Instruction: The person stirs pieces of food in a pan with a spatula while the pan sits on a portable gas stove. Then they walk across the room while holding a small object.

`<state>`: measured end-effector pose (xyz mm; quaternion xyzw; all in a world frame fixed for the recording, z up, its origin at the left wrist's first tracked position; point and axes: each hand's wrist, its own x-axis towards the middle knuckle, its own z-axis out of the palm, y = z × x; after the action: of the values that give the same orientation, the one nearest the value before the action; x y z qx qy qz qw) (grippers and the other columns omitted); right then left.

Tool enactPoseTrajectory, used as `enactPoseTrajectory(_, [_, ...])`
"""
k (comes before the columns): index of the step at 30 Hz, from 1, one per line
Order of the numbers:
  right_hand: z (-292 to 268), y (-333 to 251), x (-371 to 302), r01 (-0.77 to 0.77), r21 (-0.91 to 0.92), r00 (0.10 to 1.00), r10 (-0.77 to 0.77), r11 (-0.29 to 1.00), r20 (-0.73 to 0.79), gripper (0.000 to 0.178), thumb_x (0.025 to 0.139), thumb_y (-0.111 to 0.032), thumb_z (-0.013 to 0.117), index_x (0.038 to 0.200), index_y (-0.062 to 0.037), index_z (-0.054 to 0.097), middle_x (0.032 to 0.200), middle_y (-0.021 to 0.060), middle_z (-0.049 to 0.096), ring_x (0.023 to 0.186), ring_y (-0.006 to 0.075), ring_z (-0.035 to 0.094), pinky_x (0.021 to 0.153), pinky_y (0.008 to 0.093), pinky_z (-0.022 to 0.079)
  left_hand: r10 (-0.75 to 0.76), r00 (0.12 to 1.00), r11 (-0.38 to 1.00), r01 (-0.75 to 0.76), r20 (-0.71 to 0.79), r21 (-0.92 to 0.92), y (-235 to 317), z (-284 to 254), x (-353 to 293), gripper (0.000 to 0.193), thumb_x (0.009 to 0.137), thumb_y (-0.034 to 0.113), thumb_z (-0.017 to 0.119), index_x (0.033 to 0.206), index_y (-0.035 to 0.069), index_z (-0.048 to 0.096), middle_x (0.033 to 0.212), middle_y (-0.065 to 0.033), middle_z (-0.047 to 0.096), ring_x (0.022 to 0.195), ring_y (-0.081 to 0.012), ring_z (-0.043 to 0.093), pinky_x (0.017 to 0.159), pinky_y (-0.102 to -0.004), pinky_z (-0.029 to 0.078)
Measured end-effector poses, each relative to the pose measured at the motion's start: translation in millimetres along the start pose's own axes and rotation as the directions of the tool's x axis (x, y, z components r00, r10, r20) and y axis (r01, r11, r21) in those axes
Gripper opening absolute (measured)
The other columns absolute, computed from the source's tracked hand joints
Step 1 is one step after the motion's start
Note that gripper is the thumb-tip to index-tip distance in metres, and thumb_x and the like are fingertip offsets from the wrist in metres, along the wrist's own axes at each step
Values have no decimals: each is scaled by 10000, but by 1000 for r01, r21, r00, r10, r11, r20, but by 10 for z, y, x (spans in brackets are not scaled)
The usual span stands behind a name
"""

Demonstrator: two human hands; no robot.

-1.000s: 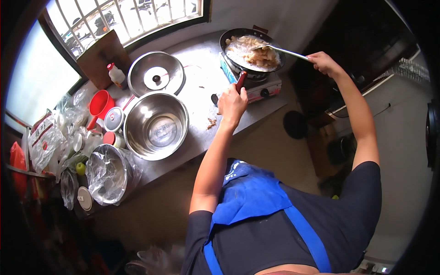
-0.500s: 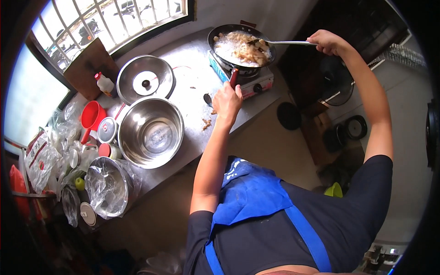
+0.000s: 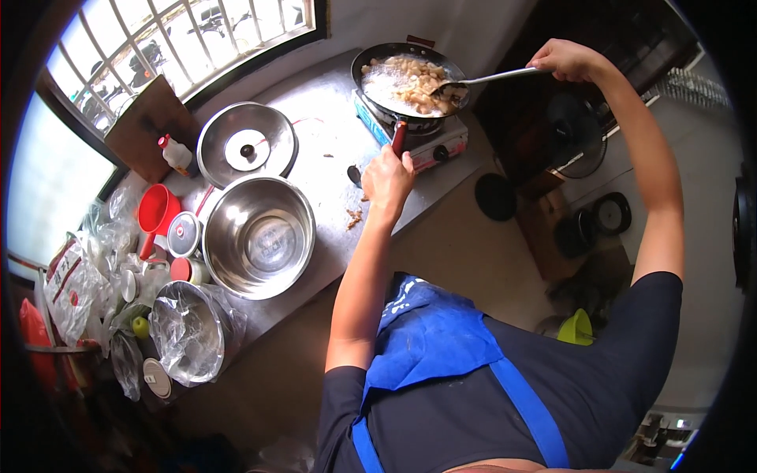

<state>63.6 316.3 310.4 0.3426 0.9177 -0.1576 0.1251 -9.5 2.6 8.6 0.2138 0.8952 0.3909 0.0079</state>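
Observation:
A black wok point(image 3: 460, 96) sits on a portable gas stove point(image 3: 451, 150), with pale chunks of food point(image 3: 406, 77) in foamy, bubbling liquid inside it. My left hand point(image 3: 387, 181) is closed around the wok's reddish-brown handle point(image 3: 400, 137). At the far right my right hand point(image 3: 564, 61) grips the end of a long-handled spatula point(image 3: 505, 76). Its dark head dips among the food at the wok's right side, partly hidden by the chunks.
Left of the stove stand a steel basin point(image 3: 260, 236) and an upturned steel lid point(image 3: 272, 150). A red dipper point(image 3: 159, 209), a white bottle point(image 3: 177, 154) and a plastic-covered bowl point(image 3: 187, 331) crowd the counter's left end. A wooden board point(image 3: 150, 130) leans below the barred window.
The spatula's handle now slopes more steeply, and my right hand is slightly higher. Food in the wok has shifted. My left hand keeps hold of the handle.

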Motion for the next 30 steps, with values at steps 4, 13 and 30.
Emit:
enactPoseTrajectory(4, [124, -91, 46, 141, -160, 989, -134, 977, 55, 243, 987, -193, 623, 1128, -49, 758, 598, 13, 504, 454, 91, 400, 426, 281, 306, -3, 1000, 999, 3, 16, 32, -5, 0, -3, 381, 928, 394, 672, 986, 18, 695, 884, -249, 730, 850, -433, 720, 787, -520, 561])
enactPoseTrajectory(13, [1004, -43, 199, 337, -405, 931, -364, 850, 12, 265, 952, -168, 632, 1149, -40, 756, 1009, 197, 751, 950, 350, 717, 848, 433, 559, -4, 1000, 1000, 4, 1, -5, -11, -37, 35, 347, 887, 358, 695, 965, 20, 711, 878, -250, 729, 845, -434, 718, 799, -518, 563])
enactPoseTrajectory(30, [2379, 6, 609, 290, -318, 845, -398, 903, -358, 290, 1010, -233, 518, 1129, -66, 722, 951, 222, 730, 899, 439, 701, 790, 555, 555, 66, 997, 997, -67, -31, -34, -68, -2, 5, 309, 862, 326, 725, 895, 23, 676, 791, -231, 716, 755, -414, 717, 728, -505, 579])
